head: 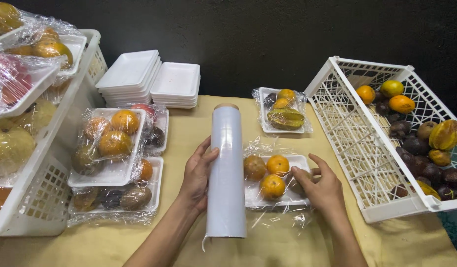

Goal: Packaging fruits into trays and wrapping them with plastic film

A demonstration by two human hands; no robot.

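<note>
Your left hand point(196, 175) steadies the long white roll of cling film point(225, 170) lying on the tan tabletop point(189, 128), fingers spread flat against its slick, rigid side. Your right hand point(320, 188) pinches the edge of the white foam tray of small oranges point(273, 180) just beside it. The tray looks light, easily dented; the film is thin and clingy, so grip at the rims.
</note>
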